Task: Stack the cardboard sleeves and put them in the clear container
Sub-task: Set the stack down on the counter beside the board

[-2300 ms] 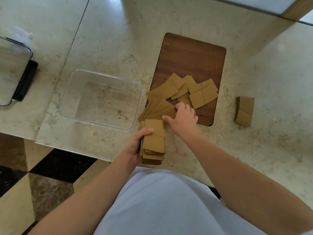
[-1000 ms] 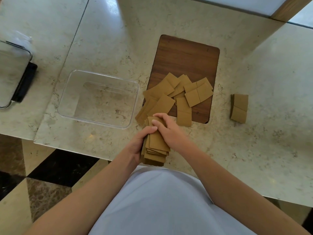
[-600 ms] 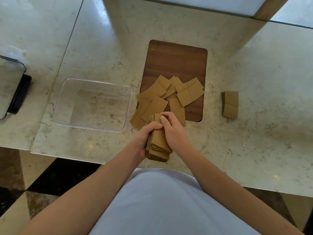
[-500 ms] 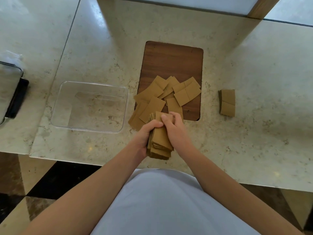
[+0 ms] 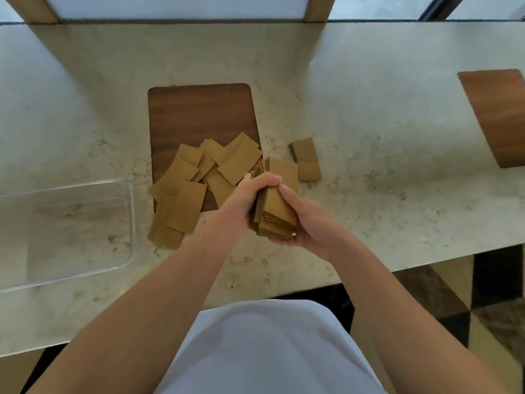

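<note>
Cardboard sleeves, stack [image 5: 277,204]: you are clamping it between left hand [image 5: 244,203] and right hand [image 5: 308,223], above the counter edge. Be squaring its splayed lower edges before adding loose sleeves [image 5: 184,191]; clear container [image 5: 129,223] is waiting left.

You've got tan-brown cardboard sleeves [image 5: 279,203], plain, no print. The table [image 5: 369,132] is cream marble with faint grey-brown veins. Dark walnut grain on that inset board [image 5: 199,115]. Your container [image 5: 68,231] is clear. Floor [image 5: 488,302] shows black and beige tiles.
</note>
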A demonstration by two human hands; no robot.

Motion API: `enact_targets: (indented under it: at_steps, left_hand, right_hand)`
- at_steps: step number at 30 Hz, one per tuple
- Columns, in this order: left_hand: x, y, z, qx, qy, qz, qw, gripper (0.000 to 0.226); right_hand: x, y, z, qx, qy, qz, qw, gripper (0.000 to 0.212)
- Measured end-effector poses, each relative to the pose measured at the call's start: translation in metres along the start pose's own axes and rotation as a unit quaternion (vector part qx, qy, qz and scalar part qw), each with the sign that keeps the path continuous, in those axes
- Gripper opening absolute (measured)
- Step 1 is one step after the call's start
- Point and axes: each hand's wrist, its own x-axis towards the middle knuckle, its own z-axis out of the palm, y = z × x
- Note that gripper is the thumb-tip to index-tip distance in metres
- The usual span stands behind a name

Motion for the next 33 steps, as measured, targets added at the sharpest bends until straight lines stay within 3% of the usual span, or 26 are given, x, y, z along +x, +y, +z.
enact_targets:
  at_steps: [4, 9, 18, 28, 33]
  left_hand:
    - [0.035, 0.013, 0.036, 0.024, 0.035, 0.034, 0.999, 0.053]
    - [0.079, 0.016, 0.075, 0.030, 0.119, 0.048, 0.991, 0.058]
    - [0.121, 0.041, 0.127, -0.015, 0.200, -0.017, 0.980, 0.019]
    - [0.146, 0.022, 0.141, 0.008, 0.250, -0.033, 0.968, 0.055]
    - [0.148, 0.014, 0.140, 0.016, 0.264, -0.002, 0.964, 0.044]
  right_hand:
    - [0.023, -0.022, -0.042, -0.013, 0.045, -0.041, 0.998, 0.047]
    - [0.063, -0.050, -0.081, -0.099, 0.106, -0.088, 0.986, 0.040]
    - [0.104, -0.091, -0.101, -0.155, 0.106, -0.078, 0.979, 0.039]
    - [0.125, -0.093, -0.110, -0.143, 0.098, -0.021, 0.985, 0.046]
    - [0.129, -0.086, -0.114, -0.134, 0.101, -0.028, 0.985, 0.051]
